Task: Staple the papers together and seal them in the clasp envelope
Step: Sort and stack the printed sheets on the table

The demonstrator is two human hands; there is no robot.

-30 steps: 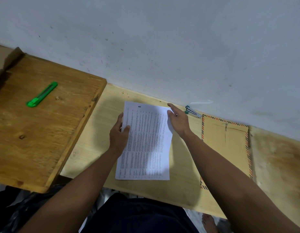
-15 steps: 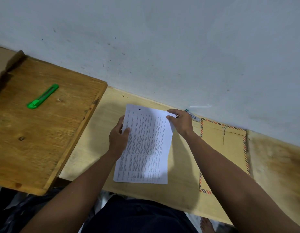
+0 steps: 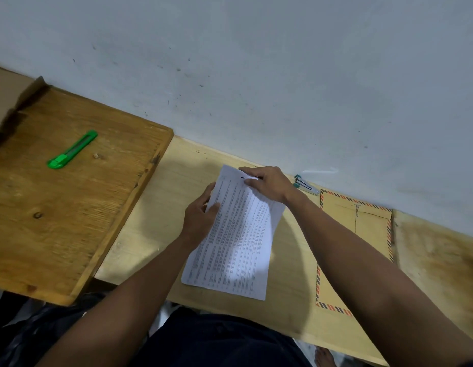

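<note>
A stack of printed white papers is lifted and tilted over the pale wooden table. My left hand grips its left edge, thumb on top. At the top edge my right hand pinches the stack. A small green and silver stapler lies by the wall just right of my right hand. The brown clasp envelope with striped airmail border lies flat to the right, partly hidden under my right forearm.
A darker wooden board lies on the left with a green utility knife on it. A grey wall runs along the table's far edge. The table's near edge is over my lap.
The papers have been raised off the table and turned slightly clockwise. My right hand moved left along the top edge and now pinches it.
</note>
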